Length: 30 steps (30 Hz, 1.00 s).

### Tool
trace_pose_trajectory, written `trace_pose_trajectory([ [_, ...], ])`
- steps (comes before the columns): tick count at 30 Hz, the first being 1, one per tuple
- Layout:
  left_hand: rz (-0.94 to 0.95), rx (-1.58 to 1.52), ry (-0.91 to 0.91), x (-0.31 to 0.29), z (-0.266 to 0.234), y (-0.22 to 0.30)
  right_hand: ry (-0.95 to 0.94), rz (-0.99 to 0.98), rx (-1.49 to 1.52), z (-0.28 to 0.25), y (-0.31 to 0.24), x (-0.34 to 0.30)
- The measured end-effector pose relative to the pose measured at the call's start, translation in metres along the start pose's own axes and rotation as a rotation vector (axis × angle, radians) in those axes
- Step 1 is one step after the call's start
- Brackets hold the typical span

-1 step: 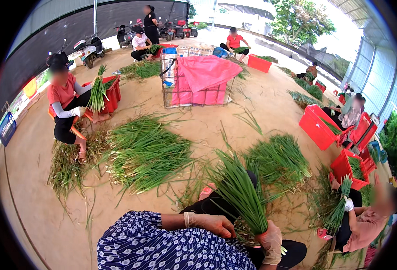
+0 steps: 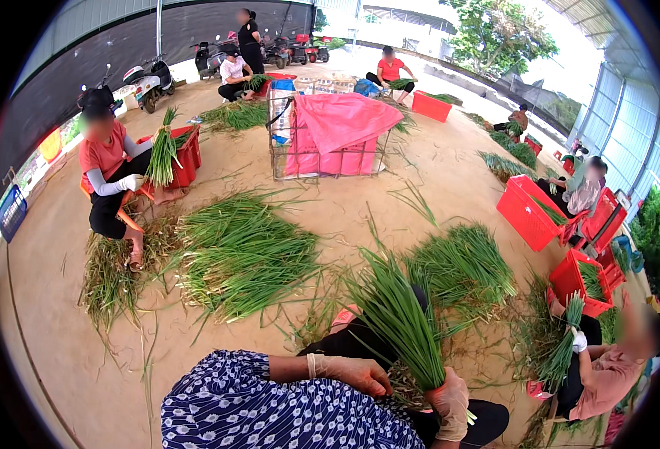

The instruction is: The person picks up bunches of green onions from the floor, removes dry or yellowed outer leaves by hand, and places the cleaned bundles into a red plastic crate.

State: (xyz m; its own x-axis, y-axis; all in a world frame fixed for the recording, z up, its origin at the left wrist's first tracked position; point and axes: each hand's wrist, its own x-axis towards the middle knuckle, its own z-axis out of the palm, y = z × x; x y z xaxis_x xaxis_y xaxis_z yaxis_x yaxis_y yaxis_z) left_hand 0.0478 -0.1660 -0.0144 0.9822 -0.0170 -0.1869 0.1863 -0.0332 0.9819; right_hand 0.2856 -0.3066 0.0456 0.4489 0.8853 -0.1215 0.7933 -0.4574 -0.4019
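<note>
My right hand (image 2: 451,404), in a thin see-through glove, grips a bunch of long green chives (image 2: 401,318) low down. Its leaves fan up and away to the left, and a few pale stalk ends poke out under the fist. To the left of the bunch, my left hand (image 2: 356,374), gloved likewise, is closed with its fingers curled downward over my lap; whatever they may hold is hidden. Beyond the bunch lies a pile of chives (image 2: 461,266) on the ground. A larger heap of chives (image 2: 244,251) spreads out at the left.
A wire cage (image 2: 330,153) draped with pink cloth stands ahead. Red crates (image 2: 528,213) sit at the right. Co-workers sit around with chives, one at the left (image 2: 105,161), another close at the right (image 2: 603,374). Dry leaf scraps (image 2: 113,280) litter the ground; scooters (image 2: 150,82) stand behind.
</note>
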Motion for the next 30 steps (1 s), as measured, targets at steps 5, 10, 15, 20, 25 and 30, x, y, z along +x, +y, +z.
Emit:
trace_pose_trajectory([
  [5, 0.073, 0.088, 0.05, 0.017, 0.005, -0.013, 0.034, -0.041, 0.048, -0.004, 0.0, -0.003],
  [10, -0.109, -0.195, 0.072, 0.027, 0.016, -0.004, 0.054, -0.005, 0.142, -0.004, -0.018, -0.012],
  [15, 0.379, -0.375, 0.123, 0.042, 0.023, -0.005, 0.075, -0.111, 0.296, 0.009, -0.031, -0.016],
  [20, 0.358, -0.379, 0.322, 0.042, 0.018, 0.034, 0.14, -0.08, 0.256, 0.02, -0.052, -0.016],
  [25, 0.307, -0.955, 0.511, 0.061, 0.017, 0.046, 0.208, -0.215, 0.108, 0.017, -0.074, -0.014],
  [30, 0.315, -1.057, 0.413, 0.041, -0.006, 0.048, 0.052, -0.457, 0.204, -0.007, -0.073, -0.01],
])
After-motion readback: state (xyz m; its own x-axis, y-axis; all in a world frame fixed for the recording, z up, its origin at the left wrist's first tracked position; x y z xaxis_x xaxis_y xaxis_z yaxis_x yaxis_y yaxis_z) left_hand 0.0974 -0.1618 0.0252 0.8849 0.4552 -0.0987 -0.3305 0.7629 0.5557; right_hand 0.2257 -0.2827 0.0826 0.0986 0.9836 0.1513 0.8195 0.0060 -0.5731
